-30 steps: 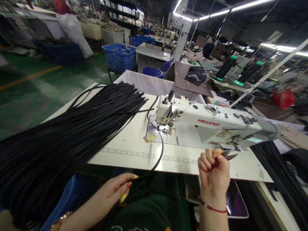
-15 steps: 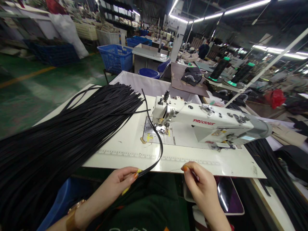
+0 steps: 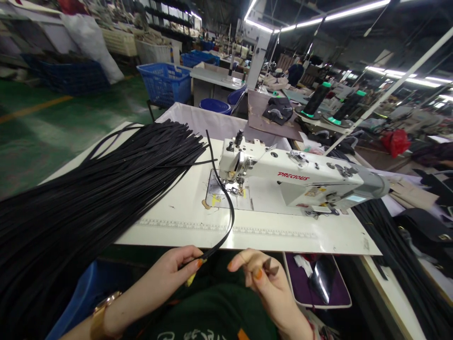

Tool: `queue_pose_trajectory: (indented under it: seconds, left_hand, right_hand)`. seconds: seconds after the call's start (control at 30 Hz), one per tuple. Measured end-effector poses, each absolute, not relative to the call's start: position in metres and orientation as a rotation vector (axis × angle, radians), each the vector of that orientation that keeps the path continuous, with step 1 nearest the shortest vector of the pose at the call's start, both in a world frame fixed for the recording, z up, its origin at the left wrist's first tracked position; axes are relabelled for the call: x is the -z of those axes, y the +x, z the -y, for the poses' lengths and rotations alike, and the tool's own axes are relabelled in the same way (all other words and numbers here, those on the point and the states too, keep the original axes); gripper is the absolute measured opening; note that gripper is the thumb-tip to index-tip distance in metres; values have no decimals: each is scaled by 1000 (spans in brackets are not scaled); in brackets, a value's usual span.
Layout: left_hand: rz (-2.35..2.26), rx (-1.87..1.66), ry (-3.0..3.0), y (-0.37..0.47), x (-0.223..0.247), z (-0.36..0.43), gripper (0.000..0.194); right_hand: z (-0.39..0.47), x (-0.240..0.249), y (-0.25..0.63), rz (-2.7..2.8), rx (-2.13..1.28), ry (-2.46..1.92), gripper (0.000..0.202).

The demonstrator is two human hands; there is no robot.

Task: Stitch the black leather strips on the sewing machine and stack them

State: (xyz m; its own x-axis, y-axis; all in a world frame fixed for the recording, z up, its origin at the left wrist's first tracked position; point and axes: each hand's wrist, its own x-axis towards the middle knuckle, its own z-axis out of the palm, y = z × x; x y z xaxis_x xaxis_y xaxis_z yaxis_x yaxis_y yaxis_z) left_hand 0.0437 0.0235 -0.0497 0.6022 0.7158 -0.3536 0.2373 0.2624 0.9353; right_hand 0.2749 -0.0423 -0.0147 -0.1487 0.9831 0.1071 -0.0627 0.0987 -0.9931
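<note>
On the near side of the sewing machine (image 3: 300,165), a black strip (image 3: 231,217) runs out of my left hand (image 3: 177,269), curves up past the front of the machine's needle end and finishes with its tip just left of the machine's head. My left grip is clamped on the strip's lower end, thumb against fingers, with a bit of yellow (image 3: 191,279) showing below the thumb. My right hand (image 3: 264,283) is also nearer me than the machine, well apart from the strip; its forefinger and thumb tips stand apart, while the curled grip behind them holds small pointed blades (image 3: 272,268), mostly hidden by my fingers.

The machine stands on a white tabletop (image 3: 177,208), with a printed ruler (image 3: 262,231) along the surface on my side of it. Left of the machine lies a thick bundle of black strips (image 3: 106,179), drooping over the near edge. Lower than the machine and toward me, a purple tray (image 3: 293,285) holds a glossy dark slab (image 3: 323,281) and a crumpled white piece (image 3: 304,264). More black strips (image 3: 392,245) lie right of the machine. Beyond it are two black thread cones (image 3: 316,100), a blue stool (image 3: 214,106) and a blue crate (image 3: 166,82).
</note>
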Motion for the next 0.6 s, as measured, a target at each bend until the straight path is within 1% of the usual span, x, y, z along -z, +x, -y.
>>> queue_pose_trajectory:
  seconds: [0.07, 0.1, 0.17, 0.23, 0.3, 0.37, 0.43, 0.5, 0.6]
  left_hand:
    - [-925, -394, 1336, 45, 47, -21, 30]
    - [-934, -405, 1357, 45, 46, -20, 30]
    - [-955, -436, 1409, 40, 43, -20, 28]
    - [-967, -454, 1474, 33, 39, -21, 27]
    - [-985, -431, 1559, 28, 35, -21, 26]
    - [-1001, -366, 1646, 27, 33, -19, 26]
    - [-998, -297, 1710, 29, 32, -16, 27]
    - [-965, -255, 1749, 31, 32, -14, 27]
    - [-957, -279, 1758, 17, 35, -18, 27]
  right_hand:
    - [27, 17, 257, 1193, -1344, -907, 37]
    - [20, 18, 251, 1236, -1282, -945, 36]
    - [10, 21, 246, 1543, -1022, -1133, 26]
    - [6, 27, 247, 1974, -681, -1298, 19]
    - [9, 34, 250, 2341, -383, -1325, 20]
    - [15, 37, 251, 2559, -147, -1282, 27]
    - [19, 36, 251, 2674, -29, -1211, 30]
    - [20, 31, 255, 2737, 8, -1135, 30]
    - [15, 28, 284, 2766, 67, -1082, 28]
